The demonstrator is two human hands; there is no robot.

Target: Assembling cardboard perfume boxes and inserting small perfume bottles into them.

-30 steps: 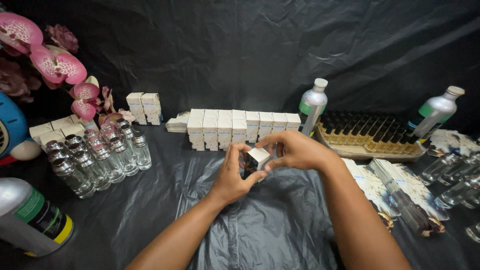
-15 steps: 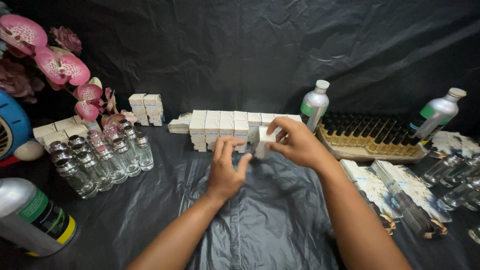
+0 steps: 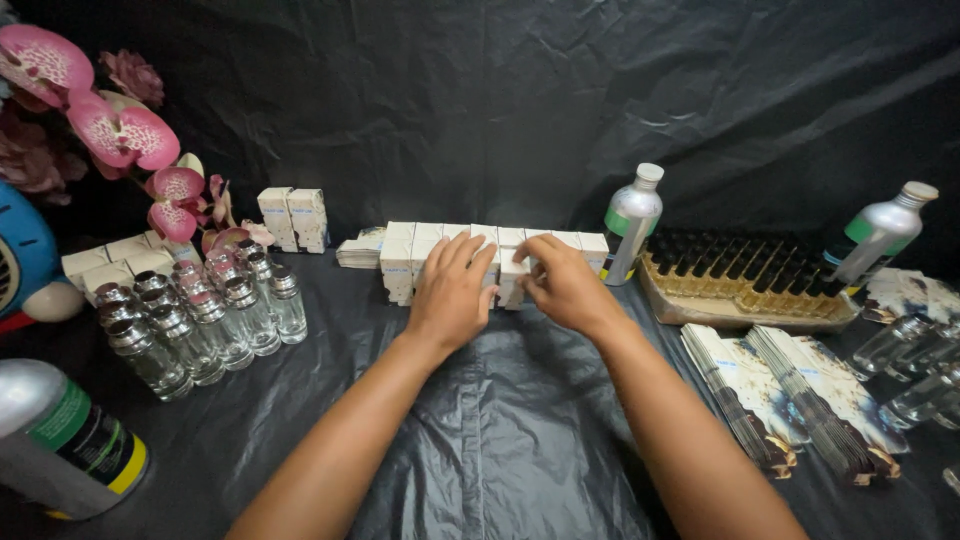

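Since a second ago, both our hands have travelled from the middle of the black sheet (image 3: 500, 440) up toward twelve o'clock, carrying the small white box (image 3: 512, 276) we had been folding shut, and they now rest at the row of white boxes (image 3: 415, 250).

Our left hand (image 3: 452, 292) lies flat with fingers spread over the front of the row, pressing on the boxes rather than gripping any one of them. Our right hand (image 3: 565, 288) pinches the small white box between thumb and fingers, holding it touching the row, just beside the left hand's fingertips.

We judge this to be the placing step: a finished box is being slotted into line while the other hand steadies its neighbours. The next move calls for a gentle release and a light nudge so the box stands square without toppling the others.

At nine o'clock from our hands stand the glass bottles (image 3: 200, 320) with silver caps, well apart from the row. At ten o'clock two more boxes stand upright near the pink flowers (image 3: 120, 130). At two o'clock a silver can (image 3: 632, 222) stands just beside the row's end, with a tray of dark vials (image 3: 745, 285) beyond it. At four o'clock lie stacks of flat cartons (image 3: 790, 395). A large silver can (image 3: 65, 440) lies at eight o'clock.
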